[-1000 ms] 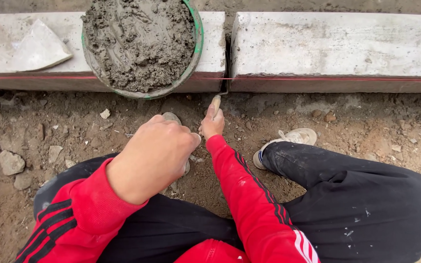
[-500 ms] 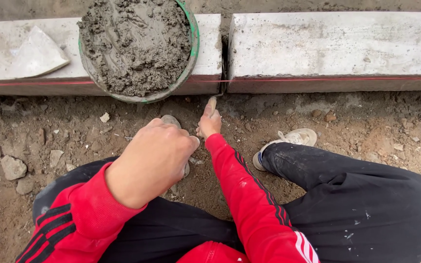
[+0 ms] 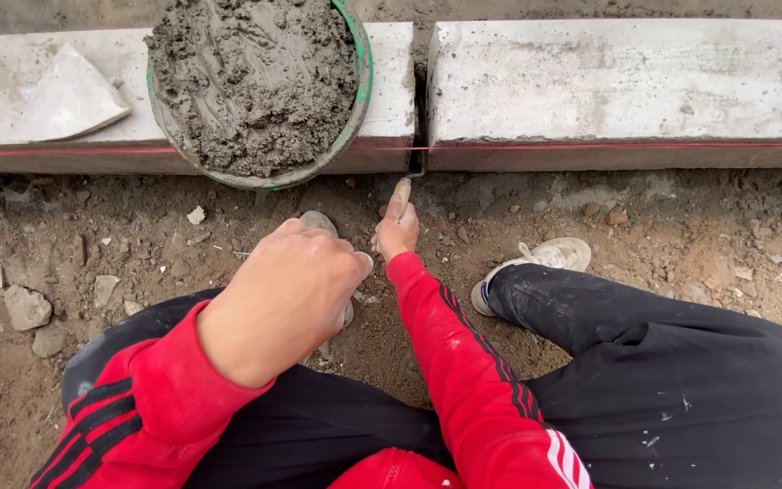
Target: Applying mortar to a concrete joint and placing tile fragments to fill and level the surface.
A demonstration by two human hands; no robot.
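Observation:
My right hand (image 3: pixel 396 234) is shut on the wooden handle of a small tool (image 3: pixel 402 192). The tool's tip reaches into the narrow gap (image 3: pixel 418 136) between two grey concrete kerb blocks, at the foot of the gap. My left hand (image 3: pixel 282 290) hangs closer to me with its back up and its fingers curled over my left shoe (image 3: pixel 319 222); nothing shows in it. A round green-rimmed basin of wet grey mortar (image 3: pixel 255 81) sits on the left kerb block (image 3: pixel 11 100), just left of the gap.
A thin red string (image 3: pixel 608 146) runs along the front edge of the right kerb block (image 3: pixel 626 81). A broken concrete shard (image 3: pixel 65 95) lies on the left block. Loose stones (image 3: pixel 27 306) dot the brown dirt. My right shoe (image 3: pixel 545 258) and black-trousered legs fill the foreground.
Both hands stay almost where they were. The right hand keeps the tool at the gap, and only the view shifts slightly.

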